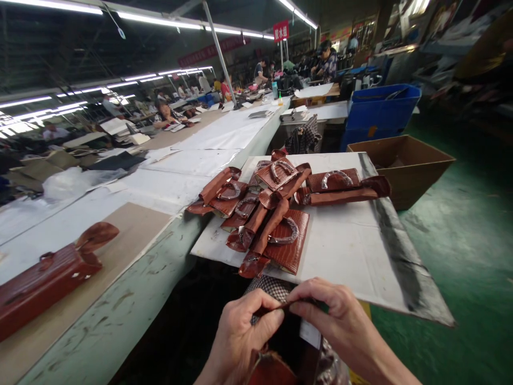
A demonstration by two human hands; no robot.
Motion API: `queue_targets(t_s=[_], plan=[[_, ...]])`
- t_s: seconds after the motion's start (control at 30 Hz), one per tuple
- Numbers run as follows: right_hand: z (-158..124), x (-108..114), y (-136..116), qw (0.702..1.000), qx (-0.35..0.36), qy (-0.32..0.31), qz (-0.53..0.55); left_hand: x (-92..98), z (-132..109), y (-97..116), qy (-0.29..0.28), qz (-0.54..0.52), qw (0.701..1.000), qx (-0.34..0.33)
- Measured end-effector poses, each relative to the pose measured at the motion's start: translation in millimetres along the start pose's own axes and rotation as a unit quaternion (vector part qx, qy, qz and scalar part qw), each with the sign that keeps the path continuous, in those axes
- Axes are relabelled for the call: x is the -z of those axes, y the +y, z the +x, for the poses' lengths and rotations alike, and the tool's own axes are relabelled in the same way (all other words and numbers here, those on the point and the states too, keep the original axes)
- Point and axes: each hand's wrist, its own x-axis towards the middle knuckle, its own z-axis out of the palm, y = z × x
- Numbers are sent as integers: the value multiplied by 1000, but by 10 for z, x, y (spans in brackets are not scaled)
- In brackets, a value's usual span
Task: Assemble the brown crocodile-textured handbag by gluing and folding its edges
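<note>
My left hand (246,326) and my right hand (334,313) meet at the bottom centre, thumbs and fingers pinching the thin dark edge of a brown handbag. Below them, a reddish-brown leather part of the handbag (272,370) shows between my wrists. Its dark inside carries a white label (310,335), and clear plastic wrap glints by my right wrist. Most of this bag lies behind my hands or out of frame. Just ahead, a pile of brown crocodile-pattern handbag pieces (294,235) with plastic-wrapped handles rests on a white board (340,251).
On the long workbench (208,141) to the left lies another brown bag (48,286). A cardboard box (404,171) and a blue bin (379,115) stand beyond the board at right. Green floor (476,240) runs along the right side. Several people work farther back.
</note>
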Motion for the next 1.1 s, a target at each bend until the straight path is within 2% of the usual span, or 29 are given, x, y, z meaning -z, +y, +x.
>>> queue_targets(t_s=[0.27, 0.37, 0.5, 0.67, 0.87, 1.0, 1.1], plan=[[56, 94, -12, 999, -30, 3, -24, 78, 217, 230, -100, 40, 994, -28], [23, 163, -10, 998, -39, 1, -58, 71, 268, 280, -139, 35, 990, -12], [-62, 216, 26, 994, -53, 1, -92, 47, 318, 313, -175, 31, 983, -36], [-108, 227, 49, 994, -99, -6, -55, 76, 334, 366, -218, 61, 973, -30], [-23, 298, -55, 988, -124, -68, 59, 192, 270, 376, -222, 71, 973, -1], [33, 337, -113, 957, -184, -157, 162, 313, 199, 433, -241, 32, 969, 42], [73, 341, -122, 939, -186, -204, 205, 406, 149, 475, -235, 22, 969, 75]])
